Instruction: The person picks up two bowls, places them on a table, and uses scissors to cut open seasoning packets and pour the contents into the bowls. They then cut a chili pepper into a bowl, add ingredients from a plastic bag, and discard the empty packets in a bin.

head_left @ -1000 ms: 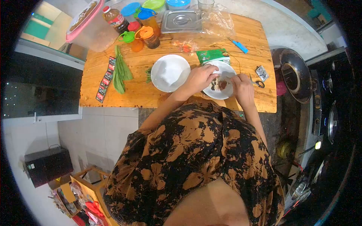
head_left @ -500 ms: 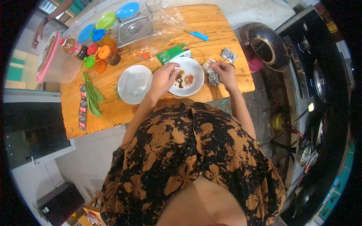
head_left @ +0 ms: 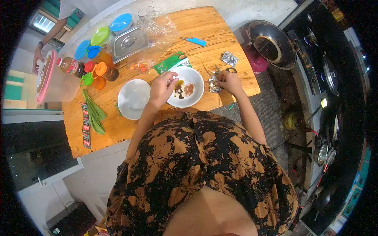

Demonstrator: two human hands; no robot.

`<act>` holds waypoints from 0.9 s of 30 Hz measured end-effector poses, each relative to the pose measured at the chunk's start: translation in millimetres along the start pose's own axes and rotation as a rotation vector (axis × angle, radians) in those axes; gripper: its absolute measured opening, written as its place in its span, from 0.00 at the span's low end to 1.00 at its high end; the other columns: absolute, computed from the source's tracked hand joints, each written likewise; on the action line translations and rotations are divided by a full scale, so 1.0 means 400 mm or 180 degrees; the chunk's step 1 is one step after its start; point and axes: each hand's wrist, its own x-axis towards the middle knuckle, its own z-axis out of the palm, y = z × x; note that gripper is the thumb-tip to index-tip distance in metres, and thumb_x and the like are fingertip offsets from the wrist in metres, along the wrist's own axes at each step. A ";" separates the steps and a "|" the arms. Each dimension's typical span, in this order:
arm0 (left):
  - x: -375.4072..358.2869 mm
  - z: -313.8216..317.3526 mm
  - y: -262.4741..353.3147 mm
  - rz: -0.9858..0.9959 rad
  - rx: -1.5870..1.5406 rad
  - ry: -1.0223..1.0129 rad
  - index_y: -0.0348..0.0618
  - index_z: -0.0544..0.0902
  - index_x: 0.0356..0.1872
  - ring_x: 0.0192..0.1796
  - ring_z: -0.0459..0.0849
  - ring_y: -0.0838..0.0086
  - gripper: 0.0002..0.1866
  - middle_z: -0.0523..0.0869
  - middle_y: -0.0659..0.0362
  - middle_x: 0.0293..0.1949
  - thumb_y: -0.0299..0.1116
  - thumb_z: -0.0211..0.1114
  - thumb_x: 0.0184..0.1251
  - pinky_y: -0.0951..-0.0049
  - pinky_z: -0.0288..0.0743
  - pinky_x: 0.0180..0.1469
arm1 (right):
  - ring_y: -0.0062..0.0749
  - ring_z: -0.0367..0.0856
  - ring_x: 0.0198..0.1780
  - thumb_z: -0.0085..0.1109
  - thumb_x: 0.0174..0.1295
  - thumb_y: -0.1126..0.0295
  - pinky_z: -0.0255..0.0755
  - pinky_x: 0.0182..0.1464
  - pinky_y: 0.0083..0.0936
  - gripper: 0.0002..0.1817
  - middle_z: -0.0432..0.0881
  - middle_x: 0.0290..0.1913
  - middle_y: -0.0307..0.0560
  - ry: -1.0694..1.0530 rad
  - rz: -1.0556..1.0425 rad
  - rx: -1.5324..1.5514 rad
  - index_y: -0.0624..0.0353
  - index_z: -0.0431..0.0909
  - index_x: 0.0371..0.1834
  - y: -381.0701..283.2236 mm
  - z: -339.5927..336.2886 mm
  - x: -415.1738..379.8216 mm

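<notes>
My left hand is at the left rim of a white bowl, its curled fingers and thumb over the edge; whatever they pinch is hidden. Inside the bowl lie small heaps of seasoning, reddish brown, dark and yellow-green. On the right, my right hand has its fingertips closed at a crumpled silver packet on the table. Scissors lie just beyond those fingers, a black handle partly behind the hand. A second white bowl stands left of my left wrist.
A green packet, a blue-handled knife and another silver packet lie farther back. Bottles, lidded tubs and a steel container stand at left. Leafy greens lie near red sachets. Another person's hand touches a pink-rimmed tub.
The view has shifted, moving the table leftward. My right hand has lowered a crumpled shiny wrapper toward the silver packet, and the scissors now show. My left hand stays at the bowl.
</notes>
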 end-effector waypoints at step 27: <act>0.040 -0.079 0.005 -0.0118 0.0005 0.0091 0.36 0.76 0.38 0.34 0.79 0.67 0.10 0.78 0.52 0.35 0.27 0.60 0.55 0.73 0.75 0.34 | 0.45 0.79 0.39 0.66 0.40 0.53 0.72 0.41 0.33 0.25 0.80 0.37 0.56 0.0996 0.0729 -0.0378 0.61 0.79 0.37 0.205 -0.081 0.202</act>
